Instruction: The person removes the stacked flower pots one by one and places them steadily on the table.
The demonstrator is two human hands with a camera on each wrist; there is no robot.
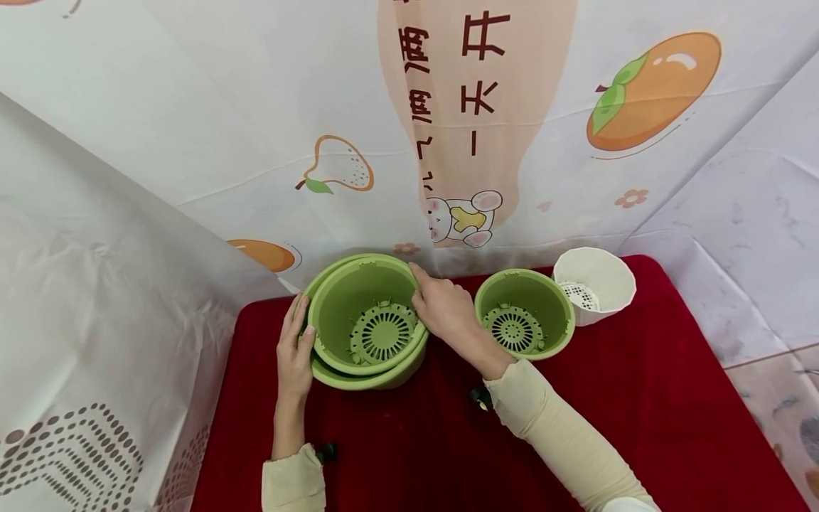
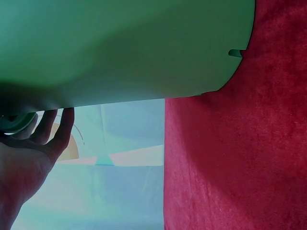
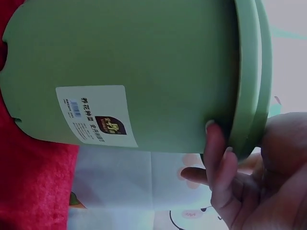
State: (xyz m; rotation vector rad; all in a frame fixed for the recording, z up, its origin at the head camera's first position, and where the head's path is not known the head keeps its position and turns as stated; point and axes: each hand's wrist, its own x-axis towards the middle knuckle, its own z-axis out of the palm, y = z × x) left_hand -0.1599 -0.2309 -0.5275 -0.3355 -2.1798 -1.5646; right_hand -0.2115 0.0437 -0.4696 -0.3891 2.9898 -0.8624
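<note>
Two green plastic flowerpots are nested at the left of the table. The inner flowerpot (image 1: 339, 313) has a slotted base and sits slightly off-centre in the outer flowerpot (image 1: 348, 382), whose rim shows at the front and left. My left hand (image 1: 296, 355) holds the left side, thumb at the rims and fingers along the outside. On the right, my right hand (image 1: 446, 306) grips the rims, its thumb on the inner flowerpot. The right wrist view shows its fingers (image 3: 221, 167) curled beneath the rims, and a white label (image 3: 96, 115) on the outer wall.
A smaller green flowerpot (image 1: 557, 306) stands to the right of my right hand. Behind it, a white flowerpot (image 1: 608, 277) with a perforated base touches or nearly touches it. Red cloth (image 1: 409, 441) covers the table, and a printed fabric backdrop (image 1: 256, 142) rises behind it.
</note>
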